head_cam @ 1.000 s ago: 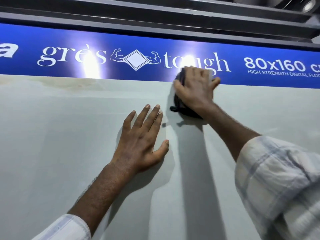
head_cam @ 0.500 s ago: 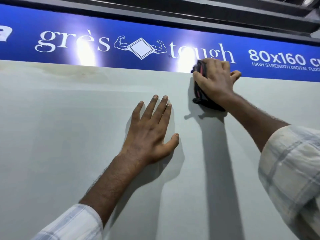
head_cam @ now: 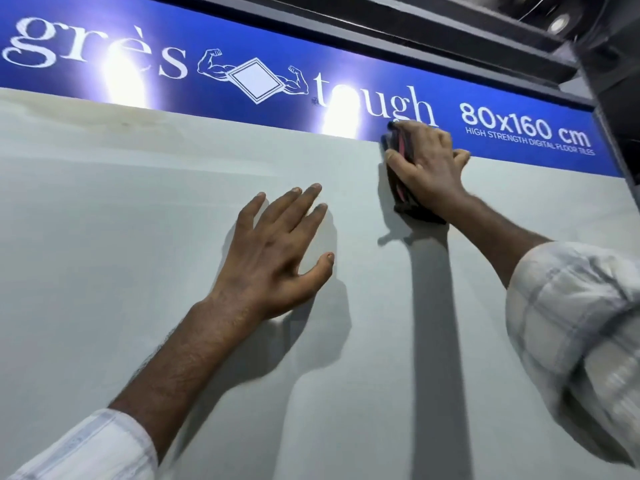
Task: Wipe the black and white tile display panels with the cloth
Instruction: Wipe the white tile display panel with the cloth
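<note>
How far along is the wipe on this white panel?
Done: unclear; the white panel shows no wipe marks. In hand: the right hand holds the cloth against its top edge under the blue sign, left hand flat on it. Left: the tan streak at upper left, possibly; no black panel is in view.

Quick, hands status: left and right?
Left hand: open, flat against the white tile panel.
Right hand: holds the dark cloth against the panel's top edge.

Two hands (head_cam: pixel 277 247) (head_cam: pixel 431 168), one cloth (head_cam: pixel 415 214), one white panel (head_cam: pixel 138 237), one blue sign (head_cam: pixel 346 60).
</note>
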### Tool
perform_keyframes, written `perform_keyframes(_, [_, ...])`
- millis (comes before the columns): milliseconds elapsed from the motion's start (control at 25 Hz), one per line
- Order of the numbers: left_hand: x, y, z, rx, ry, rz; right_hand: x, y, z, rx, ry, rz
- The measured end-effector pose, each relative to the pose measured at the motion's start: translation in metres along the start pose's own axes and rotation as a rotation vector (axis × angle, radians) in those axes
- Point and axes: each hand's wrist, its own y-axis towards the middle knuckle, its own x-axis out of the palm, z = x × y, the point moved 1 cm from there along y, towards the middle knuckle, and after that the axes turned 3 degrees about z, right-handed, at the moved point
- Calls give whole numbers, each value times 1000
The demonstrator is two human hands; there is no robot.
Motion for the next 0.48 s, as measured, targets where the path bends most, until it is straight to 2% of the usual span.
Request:
perform_keyframes(40, [-3, 1, 1, -36, -77, 30, 3, 7, 2, 110, -17, 9])
perform_keyframes(80, [-5, 4, 3, -59, -117, 60, 7, 9, -3, 121, -44, 13])
perform_keyframes(120, [-5, 8, 8, -63, -121, 79, 10, 6, -9, 46, -64, 17])
perform_keyframes(240, [6, 18, 40, -30, -32, 51, 9, -30, -15, -509, -52, -72])
perform_keyframes(280, [13, 20, 52, -9, 3, 29, 4, -31, 0, -660, -60, -95])
perform_keyframes(320, [20, 21, 63, 3, 22, 1, -1, -23, 17, -719, -63, -100])
perform_keyframes(360, [28, 21, 71, 0, 32, -34, -7, -11, 35, -657, -49, -101])
perform_keyframes(480, [52, 24, 89, 0, 151, -108, -10, 19, 74, -127, -10, -51])
